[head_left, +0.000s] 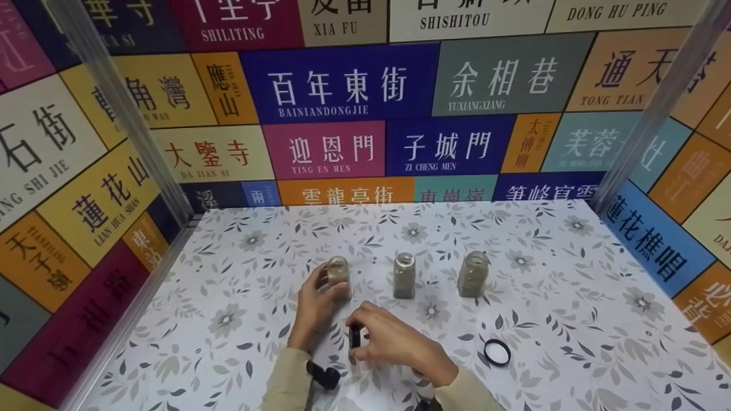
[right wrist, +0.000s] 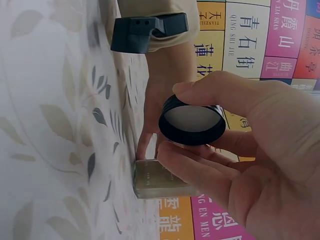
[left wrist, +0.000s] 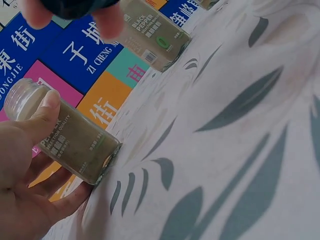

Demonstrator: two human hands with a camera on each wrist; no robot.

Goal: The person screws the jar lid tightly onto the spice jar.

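My left hand grips a clear glass pepper jar that stands on the table, thumb on the near side. In the left wrist view this jar has white lettering, brownish-grey powder and an uncapped mouth. Close beside it, my right hand pinches a black screw lid between thumb and fingers. Seen from the right wrist, the lid is ribbed, its pale inside facing the camera. It is apart from the jar.
Two more uncapped jars stand to the right, a middle jar and a right jar. Another black lid lies with its white inside up on the leaf-patterned tablecloth. Sign-covered panels enclose the table's back and sides.
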